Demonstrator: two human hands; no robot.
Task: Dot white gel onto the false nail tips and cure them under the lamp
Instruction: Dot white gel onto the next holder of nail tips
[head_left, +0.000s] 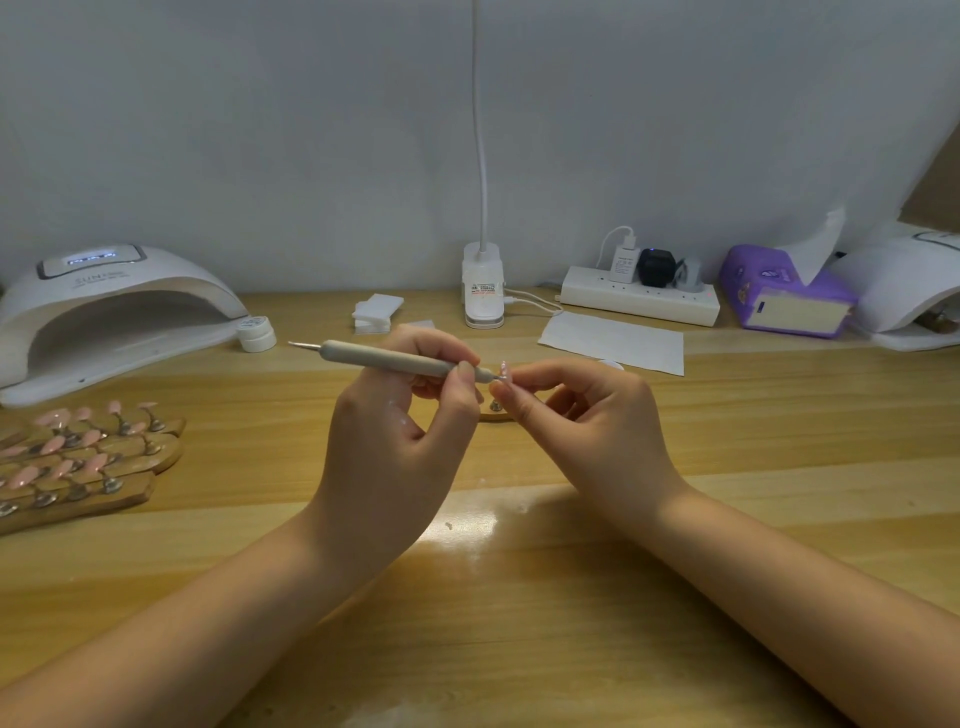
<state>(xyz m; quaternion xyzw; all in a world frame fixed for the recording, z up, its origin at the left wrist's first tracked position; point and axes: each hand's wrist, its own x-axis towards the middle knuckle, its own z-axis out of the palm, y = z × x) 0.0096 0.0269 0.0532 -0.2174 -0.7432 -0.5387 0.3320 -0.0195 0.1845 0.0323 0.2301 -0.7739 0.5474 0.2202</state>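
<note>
While left hand (400, 415) grips dotting pen (389, 358), right hand (587, 410) seemingly pinches nail tip (503, 370).

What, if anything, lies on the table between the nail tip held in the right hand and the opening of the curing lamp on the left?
Only the left hand with the dotting pen sits beside the nail tip. Beyond it, the table toward the lamp looks bare; the small white jar stands off to the opening's right.
</note>
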